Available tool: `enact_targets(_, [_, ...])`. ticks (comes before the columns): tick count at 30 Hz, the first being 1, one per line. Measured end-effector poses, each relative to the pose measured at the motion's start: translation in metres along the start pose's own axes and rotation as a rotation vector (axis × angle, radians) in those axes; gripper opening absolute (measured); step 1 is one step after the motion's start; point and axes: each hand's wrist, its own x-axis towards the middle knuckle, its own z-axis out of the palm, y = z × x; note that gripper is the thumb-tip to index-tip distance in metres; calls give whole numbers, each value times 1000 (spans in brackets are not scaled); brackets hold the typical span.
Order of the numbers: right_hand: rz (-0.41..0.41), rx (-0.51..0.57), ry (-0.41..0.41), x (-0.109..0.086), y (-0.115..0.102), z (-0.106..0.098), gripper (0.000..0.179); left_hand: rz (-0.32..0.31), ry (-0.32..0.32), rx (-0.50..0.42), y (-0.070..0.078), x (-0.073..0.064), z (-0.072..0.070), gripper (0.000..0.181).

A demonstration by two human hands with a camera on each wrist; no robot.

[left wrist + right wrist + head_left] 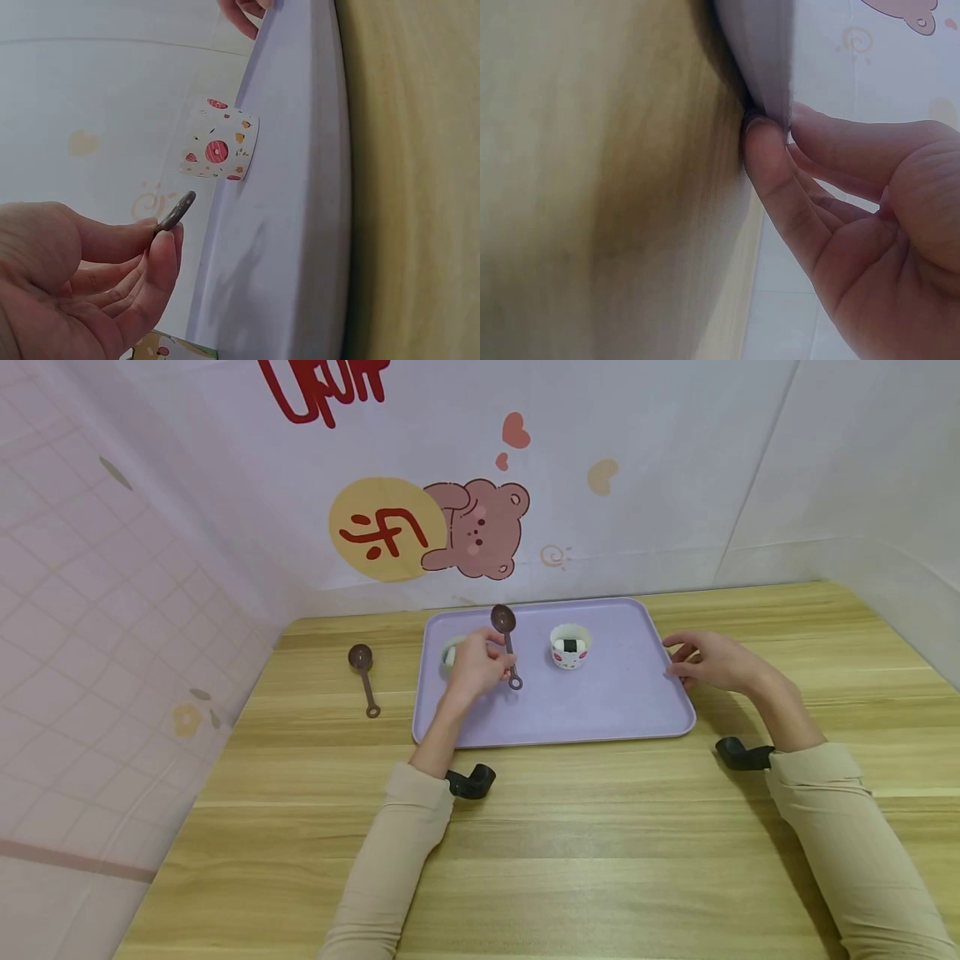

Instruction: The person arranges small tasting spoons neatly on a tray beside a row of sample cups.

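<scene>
My left hand (477,664) pinches the handle of a brown measuring spoon (503,620) between thumb and fingers, holding it over the lilac tray (600,706). The spoon's bowl points toward the wall; the ring end of its handle points back. At the tray's right rim, my right hand (712,660) grips the edge, thumb and fingertips on either side of it in the right wrist view. A white patterned paper cup (567,663) stands on the tray, with a small rice ball (570,646) in it. Another cup (448,665) is partly hidden behind my left hand.
A second brown measuring spoon (360,657) lies on the wooden table (570,843), left of the tray. A wall covering (645,518) with a printed bear rises behind the table's back edge. Dark devices (474,782) are strapped at both wrists.
</scene>
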Motion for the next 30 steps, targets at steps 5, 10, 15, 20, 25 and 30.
enact_targets(5, [0,0,-1,1,0,0,49,-15,0,81,0,0,4,27])
enact_targets(10, [0,2,0,1,0,0,49,-22,-9,101,0,1,8,27])
enact_targets(15, [-5,7,-1,0,0,-1,48,-19,-14,111,-2,3,12,27])
enact_targets(20, [-8,1,-1,-1,-2,-1,47,-20,-17,111,-3,3,15,27])
enact_targets(25, [-12,6,2,-1,-2,-1,46,-33,-15,117,-4,4,18,26])
enact_targets(30, [-10,11,2,-1,-1,0,47,-28,-8,146,-7,5,21,26])
